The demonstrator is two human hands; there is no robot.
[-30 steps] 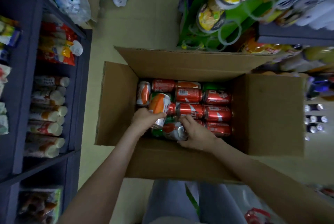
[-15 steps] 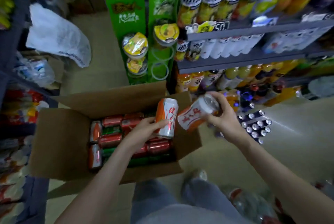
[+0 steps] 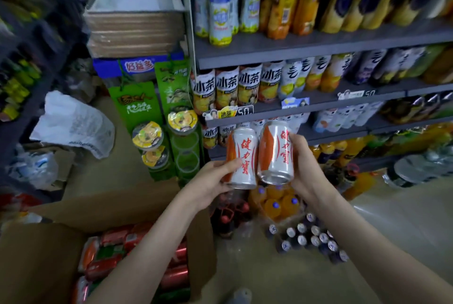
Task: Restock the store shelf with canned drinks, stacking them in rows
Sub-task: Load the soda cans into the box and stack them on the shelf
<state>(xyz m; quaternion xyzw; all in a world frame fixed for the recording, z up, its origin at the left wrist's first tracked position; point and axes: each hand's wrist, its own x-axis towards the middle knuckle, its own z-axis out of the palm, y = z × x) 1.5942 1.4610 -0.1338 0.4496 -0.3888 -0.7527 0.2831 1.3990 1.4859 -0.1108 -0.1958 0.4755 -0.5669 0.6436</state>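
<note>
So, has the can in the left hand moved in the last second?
Yes. The left hand has lifted its can out of the cardboard box, up and to the box's right, in front of the shelf.

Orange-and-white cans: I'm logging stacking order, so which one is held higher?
The right can, gripped by the right hand: its top rises above the other's, its shiny base showing. The left can, in the left hand, sits lower.

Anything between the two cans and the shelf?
Nothing is in the gap between the left can, the right can and the shelf. Bottles fill the rows behind them to the front edge, though; no free slot shows.
</note>
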